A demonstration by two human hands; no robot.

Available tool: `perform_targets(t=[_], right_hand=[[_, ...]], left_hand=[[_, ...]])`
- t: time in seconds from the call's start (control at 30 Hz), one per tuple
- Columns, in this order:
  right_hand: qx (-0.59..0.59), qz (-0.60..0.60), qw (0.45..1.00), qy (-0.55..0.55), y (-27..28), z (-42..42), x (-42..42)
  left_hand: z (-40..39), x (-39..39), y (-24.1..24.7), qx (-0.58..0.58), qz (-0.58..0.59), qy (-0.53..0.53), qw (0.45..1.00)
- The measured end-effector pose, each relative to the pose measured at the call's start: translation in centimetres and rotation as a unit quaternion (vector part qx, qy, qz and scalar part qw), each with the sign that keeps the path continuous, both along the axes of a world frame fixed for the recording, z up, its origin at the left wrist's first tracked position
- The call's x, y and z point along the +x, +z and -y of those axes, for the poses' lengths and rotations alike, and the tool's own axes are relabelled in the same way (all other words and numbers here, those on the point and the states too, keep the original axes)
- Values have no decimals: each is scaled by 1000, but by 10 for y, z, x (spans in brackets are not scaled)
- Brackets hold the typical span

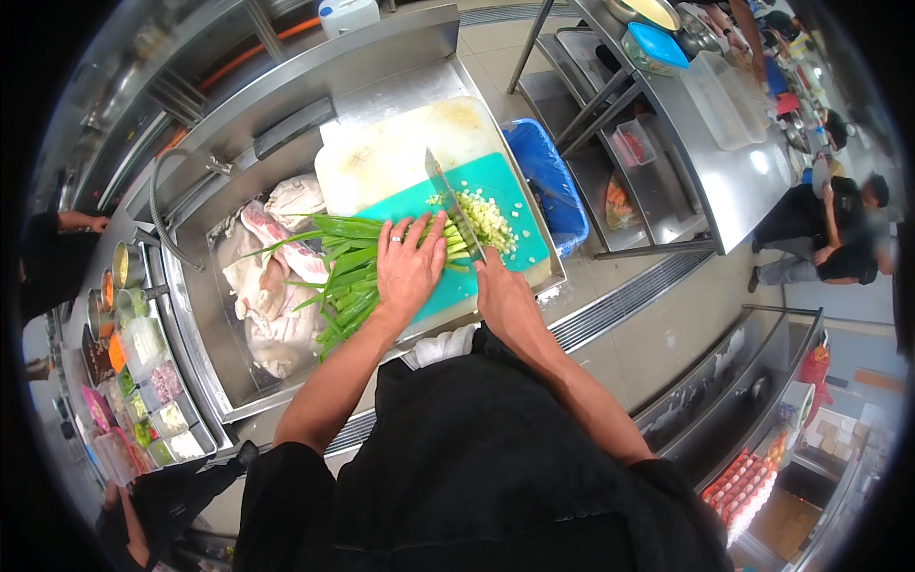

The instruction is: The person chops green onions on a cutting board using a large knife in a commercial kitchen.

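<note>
My left hand [409, 270], with a ring on one finger, presses a bunch of green onions [352, 268] onto a green cutting board [500, 179]. The leafy ends hang over the sink at the left. My right hand [506, 293] grips a kitchen knife [450, 193], its blade standing across the cut ends close beside my left fingertips. Chopped green onion pieces [490, 223] lie to the right of the blade. Beneath the green board is a larger white cutting board [400, 146].
Raw meat [275, 286] fills the sink at the left, below a hose faucet [161, 207]. A blue-lined bin [547, 189] stands right of the boards, near a steel table [722, 186]. Ingredient trays [154, 350] stand at the far left. Other people are at both sides.
</note>
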State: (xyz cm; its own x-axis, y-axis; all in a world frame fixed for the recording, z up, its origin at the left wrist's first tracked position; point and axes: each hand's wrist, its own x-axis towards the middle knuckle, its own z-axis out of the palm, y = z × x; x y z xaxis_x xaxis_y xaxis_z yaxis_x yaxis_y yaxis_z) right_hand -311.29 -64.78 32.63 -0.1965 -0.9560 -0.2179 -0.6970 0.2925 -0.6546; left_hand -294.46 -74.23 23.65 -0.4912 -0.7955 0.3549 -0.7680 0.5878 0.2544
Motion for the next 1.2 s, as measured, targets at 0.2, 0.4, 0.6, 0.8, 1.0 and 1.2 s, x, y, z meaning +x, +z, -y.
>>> perform_targets(t=[0.2,0.4,0.6,0.8,1.0,1.2], right_hand=[[12,21,1000,-8,1,1,0],[5,16,1000,-19,-4,1,-1],[20,17,1000,-6,40,-14,-2],[53,25,998,-26,68,-29,6],[48,28,998,-34,71,-34,9],[52,15,998,-27,68,-32,10]], left_hand=[[-7,-8,-10,-13,-45,40,998],[-2,-7,-8,-23,-71,24,997],[-1,-8,-6,-24,-80,28,996],[0,-8,-3,-23,-98,24,995],[2,-9,-5,-29,-103,24,994],[2,-9,-4,-19,-109,20,994]])
